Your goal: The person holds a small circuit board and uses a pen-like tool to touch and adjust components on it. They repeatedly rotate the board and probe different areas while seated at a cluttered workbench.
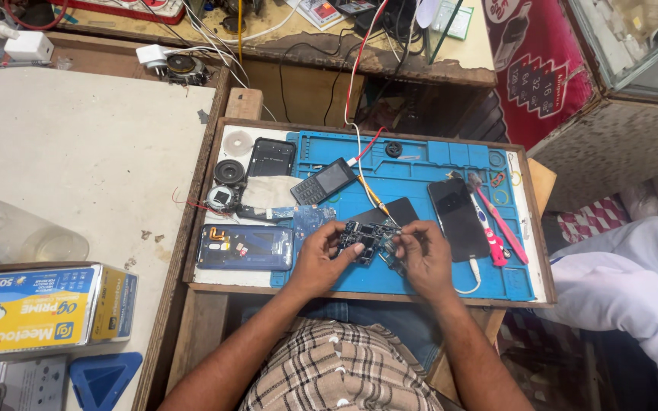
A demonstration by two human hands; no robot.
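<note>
Both my hands hold a small dark phone circuit board [369,237] just above a blue repair mat [420,164]. My left hand [320,257] grips its left end with the fingers curled over it. My right hand [423,255] pinches its right end. Right behind the board lies a black phone part [399,209] with a yellow-tipped probe [372,193] across it. A blue open phone body [245,247] rests left of my left hand. A black smartphone [458,219] lies right of my right hand.
The mat sits in a wooden tray [201,205] that also holds a keypad phone [323,181], a black phone back [270,157], round speaker parts [229,172], pink tools [496,224]. A box [39,308] and plastic jar [9,236] stand left. A person's clothed leg [626,274] is right.
</note>
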